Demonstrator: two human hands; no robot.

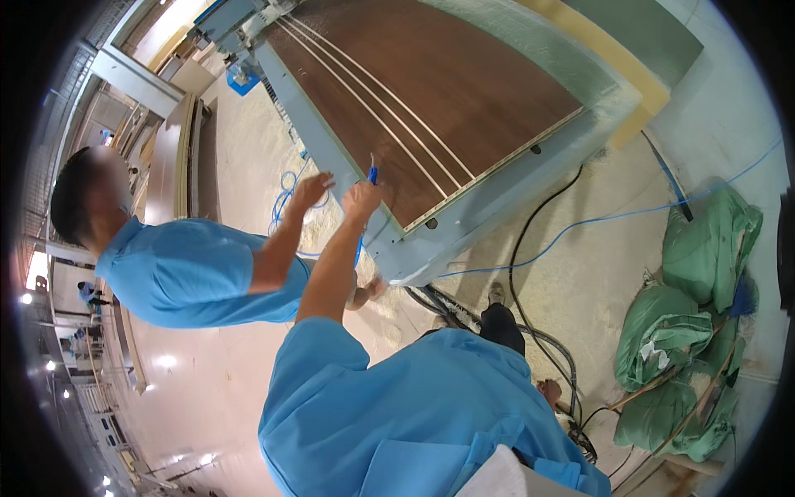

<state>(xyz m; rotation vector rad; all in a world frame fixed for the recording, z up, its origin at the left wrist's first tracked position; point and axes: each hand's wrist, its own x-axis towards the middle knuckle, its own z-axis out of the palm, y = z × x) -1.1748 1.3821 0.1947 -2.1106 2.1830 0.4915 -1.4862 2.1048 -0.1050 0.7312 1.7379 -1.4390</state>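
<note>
My left hand (362,200) reaches over the near left corner of the machine table, closed around a blue air blow gun (373,175). Its thin curved nozzle points up, above the brown panel (431,83). Several pale parallel grooves run along this panel. Low on the right, beside my blue shirt, a small part of my right hand (548,391) shows; its fingers are too hidden to read. Close to my left hand is the raised hand (310,190) of a co-worker in a blue shirt.
The panel lies on a grey-blue machine table (447,240) with sawdust around it. A blue air hose (571,222) and black cables (517,240) cross the dusty floor. Green sacks (662,331) are piled at the right. The co-worker (190,265) stands at the left, near stacked boards (171,161).
</note>
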